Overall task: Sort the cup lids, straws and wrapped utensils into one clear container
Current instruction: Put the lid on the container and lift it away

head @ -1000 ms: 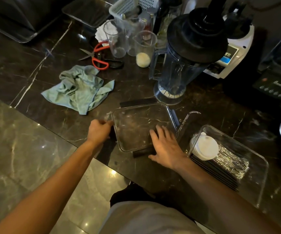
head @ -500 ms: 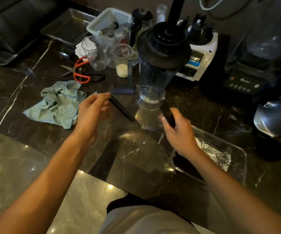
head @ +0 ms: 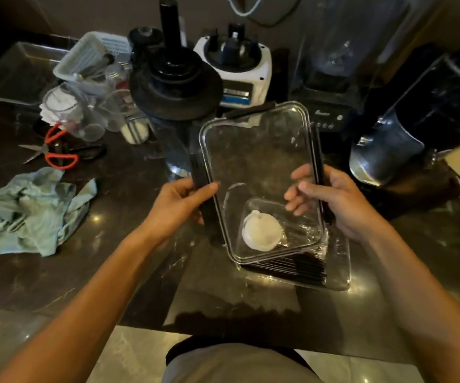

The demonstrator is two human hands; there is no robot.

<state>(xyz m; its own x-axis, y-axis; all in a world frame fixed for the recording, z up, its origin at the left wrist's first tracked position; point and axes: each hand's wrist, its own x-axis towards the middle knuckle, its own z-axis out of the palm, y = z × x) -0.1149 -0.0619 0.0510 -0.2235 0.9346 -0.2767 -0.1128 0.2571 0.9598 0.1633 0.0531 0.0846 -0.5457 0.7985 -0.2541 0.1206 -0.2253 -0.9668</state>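
Two hands hold one clear lid (head: 256, 172) in the middle of the frame, tilted up toward the camera. The left hand (head: 179, 205) grips the lid's left edge: the thumb lies on the top face and the other fingers curl behind a black clip strip (head: 204, 194) that runs along that edge. The right hand (head: 331, 200) grips the right edge in the same way, its fingers bent around the rim and the black strip on that side, and some fingertips show through the clear plastic. Both grips are closed on the lid, not spread.

Below the lid, at lower right of centre, the clear container (head: 339, 272) stands on the dark marble counter (head: 129, 272). Seen through the lid, a white cup lid (head: 262, 230) lies in it. Black straws (head: 292, 268) lie in a bundle along its near side, and something in shiny wrapping (head: 325, 244) lies at its right, partly hidden.

Farther out, a blender jug with a black cover (head: 176, 87) stands just behind the lid. A crumpled green cloth (head: 32, 211) lies at middle left, and red-handled scissors (head: 57, 156) above it. Clear measuring cups (head: 82, 114) and a white basket (head: 90, 53) are at upper left.
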